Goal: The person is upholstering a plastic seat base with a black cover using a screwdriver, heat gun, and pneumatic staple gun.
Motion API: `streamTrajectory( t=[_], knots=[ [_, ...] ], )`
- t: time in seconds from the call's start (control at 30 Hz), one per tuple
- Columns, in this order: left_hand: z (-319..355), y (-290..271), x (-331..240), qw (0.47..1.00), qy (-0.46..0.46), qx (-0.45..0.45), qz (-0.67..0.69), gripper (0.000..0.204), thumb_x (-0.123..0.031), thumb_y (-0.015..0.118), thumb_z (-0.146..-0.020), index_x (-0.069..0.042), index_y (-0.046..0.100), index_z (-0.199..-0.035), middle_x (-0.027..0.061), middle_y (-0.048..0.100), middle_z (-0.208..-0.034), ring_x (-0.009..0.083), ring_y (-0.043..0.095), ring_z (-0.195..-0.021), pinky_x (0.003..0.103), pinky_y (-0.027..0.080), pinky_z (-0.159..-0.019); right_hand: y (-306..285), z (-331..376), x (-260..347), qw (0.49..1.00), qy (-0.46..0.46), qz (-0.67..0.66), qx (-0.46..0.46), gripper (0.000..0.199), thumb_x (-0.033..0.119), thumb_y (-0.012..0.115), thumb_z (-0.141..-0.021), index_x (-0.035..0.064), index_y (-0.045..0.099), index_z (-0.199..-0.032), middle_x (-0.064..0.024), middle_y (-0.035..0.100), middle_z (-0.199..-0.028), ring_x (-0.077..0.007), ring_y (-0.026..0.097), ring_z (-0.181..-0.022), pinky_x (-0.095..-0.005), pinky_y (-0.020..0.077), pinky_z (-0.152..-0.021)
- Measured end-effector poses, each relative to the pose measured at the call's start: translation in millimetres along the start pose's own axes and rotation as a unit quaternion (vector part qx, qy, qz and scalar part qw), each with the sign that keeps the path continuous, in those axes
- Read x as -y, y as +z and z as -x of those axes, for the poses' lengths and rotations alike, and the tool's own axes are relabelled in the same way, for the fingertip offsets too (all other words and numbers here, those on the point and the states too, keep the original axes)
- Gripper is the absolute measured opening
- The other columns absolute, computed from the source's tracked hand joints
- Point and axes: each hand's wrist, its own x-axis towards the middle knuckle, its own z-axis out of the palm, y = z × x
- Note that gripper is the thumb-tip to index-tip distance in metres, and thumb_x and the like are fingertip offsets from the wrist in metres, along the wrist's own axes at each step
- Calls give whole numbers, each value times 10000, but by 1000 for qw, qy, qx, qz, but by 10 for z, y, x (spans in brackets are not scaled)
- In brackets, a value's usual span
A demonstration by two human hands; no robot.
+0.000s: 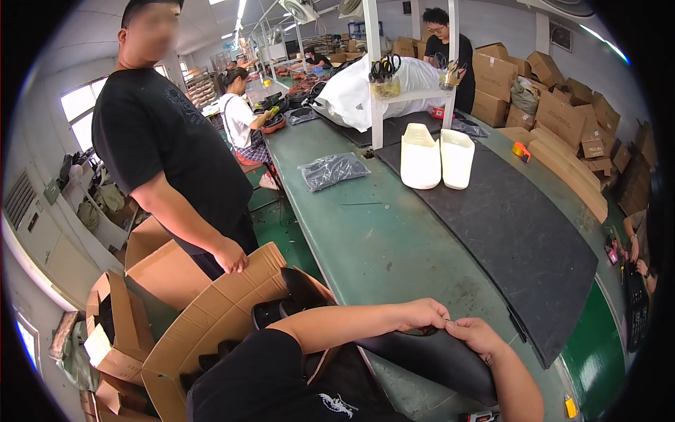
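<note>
My left hand [422, 316] and my right hand [479, 337] meet above the near edge of the green table. Both have their fingers closed in a pinch at the upper edge of a smooth black curved piece [439, 364]. It is long and slightly shiny, and its kind cannot be made out. My right wrist and forearm cross its right end. Left of my forearm, an open cardboard box [204, 320] holds several dark pieces, partly hidden by my arm.
A black mat [506, 239] lies along the green table [358, 246], with two cream-white shoes [420, 158] on it. A bagged dark item [334, 171] lies further left. A white stand [376, 105] rises behind. A person in black [169, 148] grips the box's rim. An orange tape measure [521, 151] lies right.
</note>
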Motion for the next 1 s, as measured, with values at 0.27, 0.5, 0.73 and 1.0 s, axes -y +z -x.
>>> streamTrajectory(
  t=[0.27, 0.5, 0.73, 1.0],
  knots=[
    [-41, 5, 16, 997, 52, -30, -47, 58, -95, 775, -908, -52, 736, -916, -9, 686, -812, 89, 600, -724, 268, 476, -655, -66, -109, -106, 991, -15, -131, -8, 212, 239, 799, -994, 38, 736, -979, -26, 737, -866, -98, 660, -704, -256, 549, -650],
    [-55, 60, -21, 993, 65, -68, -70, 83, -108, 789, -898, -35, 751, -908, -17, 689, -808, 82, 601, -750, 270, 490, -695, -55, -130, -94, 993, -64, -95, -11, 199, 226, 796, -997, 42, 751, -934, -17, 739, -847, -79, 644, -698, -241, 526, -636],
    [-70, 80, -28, 979, 95, -113, -138, 141, -149, 807, -913, -20, 760, -877, -18, 681, -761, 77, 572, -728, 283, 484, -689, -57, -170, -74, 994, -70, -61, -50, 197, 206, 798, -991, 29, 767, -910, -26, 744, -811, -81, 632, -666, -243, 510, -611],
    [-109, 109, -65, 978, -10, -151, -145, 157, -179, 829, -902, -31, 782, -880, -6, 682, -743, 99, 565, -700, 304, 478, -648, -80, -291, -84, 997, -27, -45, -65, 208, 201, 801, -987, 18, 770, -893, -36, 740, -801, -91, 624, -637, -247, 500, -576]
  ],
)
